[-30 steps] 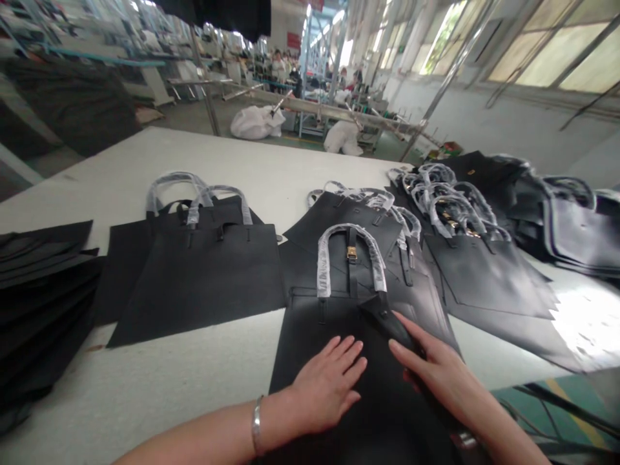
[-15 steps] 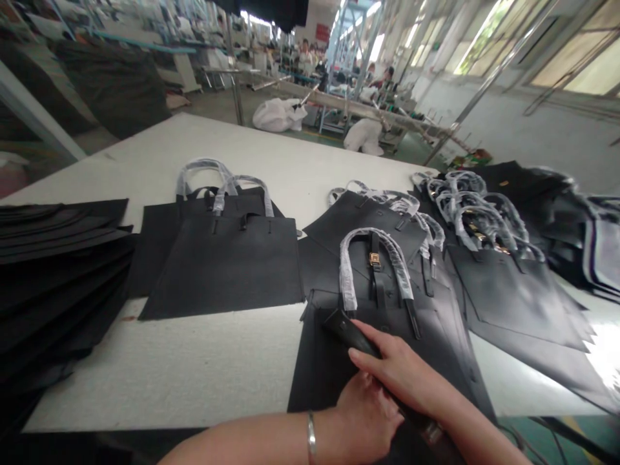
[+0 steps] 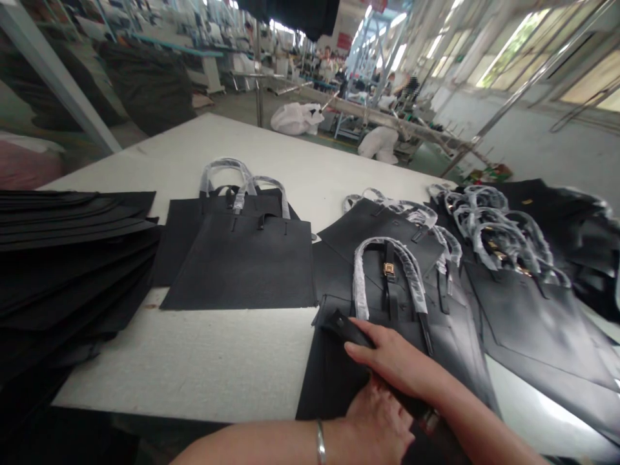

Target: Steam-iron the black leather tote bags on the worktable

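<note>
A black handbag [image 3: 320, 381] lies flat in front of me, its clear-wrapped handle [image 3: 359, 284] standing up from the top edge beside a strap with a gold buckle [image 3: 389, 268]. My right hand [image 3: 392, 361] is closed round a long black bar-shaped thing [image 3: 347, 328], whose blunt end points up and left over the bag. Its exact kind does not show. Just below, my left hand [image 3: 380, 420], with a silver bangle at the wrist, is bent close against the bar's lower part. What its curled fingers grip is hidden.
Black panels [image 3: 72, 258] are stacked at the left. Two overlapping black bags [image 3: 242, 265] lie left of centre on the pale table [image 3: 194, 361]. More bags with wrapped handles [image 3: 537, 316] pile up at the right. White sacks [image 3: 296, 118] stand beyond the table.
The view has swung slightly left, so the table and bags appear shifted right. Both hands keep nearly the same place at the bag, with the black bar still in my right hand.
</note>
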A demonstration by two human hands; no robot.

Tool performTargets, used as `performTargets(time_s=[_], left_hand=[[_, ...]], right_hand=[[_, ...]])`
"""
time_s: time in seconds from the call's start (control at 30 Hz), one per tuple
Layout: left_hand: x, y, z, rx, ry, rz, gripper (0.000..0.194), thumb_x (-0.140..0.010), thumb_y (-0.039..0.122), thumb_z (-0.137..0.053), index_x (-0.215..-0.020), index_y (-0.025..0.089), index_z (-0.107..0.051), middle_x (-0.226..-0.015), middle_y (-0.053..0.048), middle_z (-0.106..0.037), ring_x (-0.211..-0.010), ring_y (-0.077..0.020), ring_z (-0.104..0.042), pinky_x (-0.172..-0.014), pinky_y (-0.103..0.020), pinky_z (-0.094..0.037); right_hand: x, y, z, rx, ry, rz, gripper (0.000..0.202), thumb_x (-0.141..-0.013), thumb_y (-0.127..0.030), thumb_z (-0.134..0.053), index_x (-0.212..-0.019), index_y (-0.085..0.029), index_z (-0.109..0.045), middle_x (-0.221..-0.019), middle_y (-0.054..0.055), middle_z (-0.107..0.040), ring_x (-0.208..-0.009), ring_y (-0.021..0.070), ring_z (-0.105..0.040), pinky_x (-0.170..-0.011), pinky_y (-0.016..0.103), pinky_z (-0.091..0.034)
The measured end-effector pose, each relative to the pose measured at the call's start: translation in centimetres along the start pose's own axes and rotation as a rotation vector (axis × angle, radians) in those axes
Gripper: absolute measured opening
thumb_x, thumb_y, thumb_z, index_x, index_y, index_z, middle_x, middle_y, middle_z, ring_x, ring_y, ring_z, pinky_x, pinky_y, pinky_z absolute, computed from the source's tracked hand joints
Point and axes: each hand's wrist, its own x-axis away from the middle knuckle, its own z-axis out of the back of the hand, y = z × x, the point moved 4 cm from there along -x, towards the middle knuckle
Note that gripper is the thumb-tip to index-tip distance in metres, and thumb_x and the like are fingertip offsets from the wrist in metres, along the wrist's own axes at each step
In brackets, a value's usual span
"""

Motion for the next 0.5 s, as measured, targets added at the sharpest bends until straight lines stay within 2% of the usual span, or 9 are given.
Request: performTargets(time_s=[0.07, 0.1, 0.13, 0.23, 0.3, 0.4, 0.5], left_hand=[[-0.1, -0.2, -0.1, 0.007, -0.009, 0.053, 0.037, -0.093, 0.042, -0.045, -0.106, 0.016, -0.066, -0.117, -0.013, -0.062, -0.114, -0.0301, -0.052, -0.097, -0.049, -0.039], [-0.1, -0.3, -0.2, 0.016, -0.01, 0.068, 0.037, -0.093, 0.042, -0.044, -0.106, 0.016, -0.066, -0.118, -0.013, -0.062, -0.114, -0.03, -0.052, -0.096, -0.049, -0.04], [-0.1, -0.3, -0.3, 0.028, -0.007, 0.06, 0.037, -0.094, 0.042, -0.043, -0.105, 0.016, -0.067, -0.119, -0.014, -0.062, -0.114, -0.0297, -0.053, -0.095, -0.048, -0.041], [-0.1, -0.1, -0.6, 0.074, 0.004, -0.011, 0.031, -0.092, 0.037, -0.047, -0.094, 0.016, -0.069, -0.108, -0.013, -0.066, -0.11, -0.0289, -0.055, -0.095, -0.046, -0.042], [-0.1, 0.0, -1.0, 0.084, -0.012, -0.027, 0.026, -0.088, 0.035, -0.052, -0.087, 0.016, -0.07, -0.098, -0.012, -0.068, -0.107, -0.0295, -0.056, -0.095, -0.047, -0.041], [-0.3, -0.1, -1.4, 0.069, -0.051, -0.01, 0.025, -0.084, 0.037, -0.056, -0.087, 0.016, -0.069, -0.097, -0.011, -0.068, -0.108, -0.032, -0.056, -0.098, -0.053, -0.039], [0.0, -0.2, -0.4, 0.06, -0.004, -0.018, 0.031, -0.089, 0.036, -0.051, -0.102, 0.012, -0.066, -0.112, -0.014, -0.063, -0.116, -0.031, -0.051, -0.105, -0.052, -0.035]], right_hand=[[-0.5, -0.2, -0.3, -0.021, -0.048, -0.044, 0.053, -0.084, -0.035, -0.053, -0.134, -0.017, -0.055, -0.086, 0.006, -0.074, -0.065, 0.0215, -0.069, -0.058, 0.029, -0.052], [-0.6, -0.3, -0.3, -0.02, -0.063, -0.048, 0.055, -0.084, -0.035, -0.053, -0.135, -0.016, -0.054, -0.083, 0.006, -0.073, -0.06, 0.0208, -0.068, -0.055, 0.029, -0.051], [-0.5, -0.3, -0.2, -0.007, -0.064, -0.035, 0.055, -0.084, -0.034, -0.054, -0.135, -0.016, -0.054, -0.086, 0.007, -0.074, -0.063, 0.0214, -0.068, -0.057, 0.029, -0.051], [0.4, -0.2, 0.1, 0.048, -0.01, 0.032, 0.049, -0.08, -0.029, -0.059, -0.127, -0.017, -0.062, -0.105, 0.008, -0.073, -0.097, 0.025, -0.067, -0.083, 0.031, -0.051], [0.8, -0.1, -0.1, 0.04, -0.002, 0.028, 0.046, -0.08, -0.028, -0.059, -0.124, -0.018, -0.064, -0.106, 0.007, -0.073, -0.1, 0.0248, -0.066, -0.085, 0.031, -0.05], [0.0, -0.3, -0.7, 0.01, 0.021, -0.024, 0.053, -0.082, -0.031, -0.056, -0.133, -0.016, -0.057, -0.083, 0.005, -0.074, -0.07, 0.0222, -0.068, -0.063, 0.029, -0.051], [-0.9, -0.7, -0.1, -0.005, 0.147, -0.018, 0.06, -0.085, -0.037, -0.055, -0.141, -0.016, -0.049, -0.06, -0.001, -0.065, -0.052, 0.0191, -0.062, -0.052, 0.027, -0.046]])
